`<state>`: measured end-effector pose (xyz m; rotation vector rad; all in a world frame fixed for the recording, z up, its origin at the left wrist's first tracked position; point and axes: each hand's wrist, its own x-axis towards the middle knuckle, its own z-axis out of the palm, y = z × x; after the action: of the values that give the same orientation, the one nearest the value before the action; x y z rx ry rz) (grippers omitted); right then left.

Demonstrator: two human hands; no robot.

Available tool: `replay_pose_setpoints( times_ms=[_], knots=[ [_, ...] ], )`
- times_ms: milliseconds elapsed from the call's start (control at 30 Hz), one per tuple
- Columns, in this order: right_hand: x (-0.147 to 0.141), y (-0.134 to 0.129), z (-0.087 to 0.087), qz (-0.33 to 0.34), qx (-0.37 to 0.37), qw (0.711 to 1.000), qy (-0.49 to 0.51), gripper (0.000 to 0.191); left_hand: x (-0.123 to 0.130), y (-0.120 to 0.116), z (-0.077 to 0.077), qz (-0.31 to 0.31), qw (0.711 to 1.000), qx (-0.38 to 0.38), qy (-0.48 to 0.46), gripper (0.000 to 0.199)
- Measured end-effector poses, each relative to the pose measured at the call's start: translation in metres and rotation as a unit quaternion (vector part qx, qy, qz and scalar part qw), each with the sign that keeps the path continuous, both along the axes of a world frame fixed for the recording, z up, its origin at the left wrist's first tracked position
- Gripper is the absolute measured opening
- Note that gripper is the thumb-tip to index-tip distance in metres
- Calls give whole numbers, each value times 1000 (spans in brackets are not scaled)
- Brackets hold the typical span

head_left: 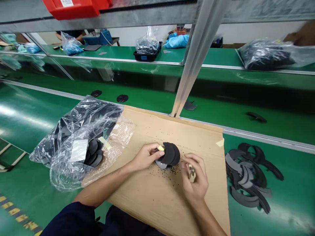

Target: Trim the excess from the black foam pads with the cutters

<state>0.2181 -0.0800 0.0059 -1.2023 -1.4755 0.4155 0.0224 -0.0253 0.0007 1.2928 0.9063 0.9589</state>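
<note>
My left hand [149,155] pinches the left edge of a dark, rounded foam piece [169,153], with something yellow at its thumb and index finger. The piece is made of overlapping rounded layers, and a grey part shows beneath it. To its right, my right hand [195,177] is curled around a small tan-handled tool [192,173], whose tip I cannot make out. Small black crumbs lie scattered around the piece on the brown cardboard sheet [147,193].
A clear plastic bag [71,141] of dark rounded pieces lies at the left. Curved dark strips [246,177] are heaped at the right. A metal post [189,62] rises behind the cardboard, beside the green conveyor [152,88] carrying a few dark pieces.
</note>
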Motion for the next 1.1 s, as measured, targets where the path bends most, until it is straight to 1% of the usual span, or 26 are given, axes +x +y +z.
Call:
replay_pose_setpoints(
  times_ms=[33,67,133,200,267,333,433,533,600,767,833,900,1000,1033,1067,1100],
  knots=[
    [0,2,2,4,-57,997,45,17,-1,-1,1,3,999,32,17,41],
    [0,4,3,16,-116,989,88,20,-1,-2,2,2,997,68,40,37],
    [0,8,5,51,-214,963,158,34,-2,-4,4,-5,987,134,89,30],
    [-1,10,6,86,-280,936,195,43,-1,-7,5,-10,978,165,124,25],
    [-2,9,7,100,-315,921,206,45,-1,-8,4,-9,976,171,133,23],
    [-2,8,7,82,-323,917,219,43,-1,-9,1,-6,981,155,113,22],
    [-1,6,7,30,-312,913,260,41,-2,-9,-3,16,992,102,65,24],
    [1,6,5,8,-306,909,283,41,-2,-8,-6,65,996,47,36,40],
    [1,7,3,7,-304,908,289,41,-2,-8,-6,86,995,34,25,47],
    [-3,8,1,13,-309,905,292,43,0,-9,-6,100,994,48,1,28],
    [-4,8,0,21,-314,903,293,45,1,-9,-5,120,990,71,2,23],
    [-4,7,-2,25,-319,900,296,45,1,-10,-3,132,983,127,20,16],
    [-3,5,-6,22,-325,896,301,44,0,-11,1,146,953,253,79,11],
    [-3,5,-8,20,-326,895,303,43,0,-12,2,150,942,285,91,10],
    [-2,5,-8,19,-326,895,305,43,-1,-12,2,153,936,302,93,9],
    [-2,5,-9,19,-327,893,308,43,-1,-13,2,152,936,305,86,6]
  ],
)
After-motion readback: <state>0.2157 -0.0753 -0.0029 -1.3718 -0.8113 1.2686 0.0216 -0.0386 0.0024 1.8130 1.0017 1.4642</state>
